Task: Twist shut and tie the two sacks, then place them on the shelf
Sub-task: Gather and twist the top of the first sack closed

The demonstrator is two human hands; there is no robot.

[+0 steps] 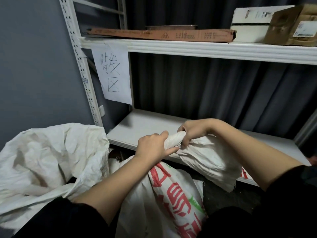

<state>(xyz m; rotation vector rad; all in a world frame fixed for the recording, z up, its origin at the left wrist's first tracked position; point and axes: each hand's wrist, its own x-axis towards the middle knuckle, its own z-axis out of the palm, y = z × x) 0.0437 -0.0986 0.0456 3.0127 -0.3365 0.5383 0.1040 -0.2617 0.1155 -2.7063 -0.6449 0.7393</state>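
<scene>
- L hand (151,146) closed around the twisted neck (174,140) of the printed sack (169,191), thumb on top, fingers wrapped under.
- R hand (191,130) clamps the same neck from the far side, fingers curled over the top; both hands nearly touching, neck bunched tight btwn them.
- Loose sack mouth flops out to the right past the R hand, draped over the front edge of the lower shelf (147,126).
- Printed sack: white woven w/ red + green print, stands on the floor just in front of the lower shelf, btwn the forearms. No tie visible on the neck.
- 2nd sack (48,157): plain white, crumpled, on the left beside the rack post (80,66). Mouth open and slack, neither hand on it.
- Lower shelf board bare apart from the draped sack mouth.
- Upper shelf (214,49): long flat brown carton (161,35), white box (252,23) and brown box (291,26) at the right end.
- Paper sign (112,73) w/ handwritten characters hangs off the upper shelf's front edge, left end.
- Dark curtain (214,91) behind the rack, grey wall (34,66) on the left.
- Both sleeves dark, pushed up above the forearms.
</scene>
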